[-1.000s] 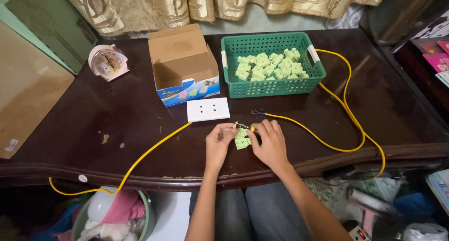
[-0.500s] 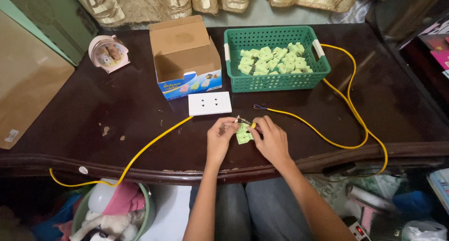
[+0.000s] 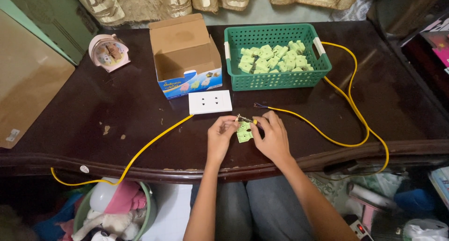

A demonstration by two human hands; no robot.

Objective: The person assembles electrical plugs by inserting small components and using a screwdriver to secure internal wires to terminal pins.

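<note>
A dark wooden table (image 3: 117, 114) was seen bearing a green basket (image 3: 277, 77) and open cardboard box (image 3: 186, 58) at its far edge, a white socket plate (image 3: 210, 102) mid-table

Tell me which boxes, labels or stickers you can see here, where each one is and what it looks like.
Cardboard box: back of the dark table, left of the green basket; open, brown flaps, blue printed front with small pictures.
Small sticker: on the table's front edge, left; round, white.
Small label: low on the brown board at far left; white, rectangular.
No screens in view.
</note>
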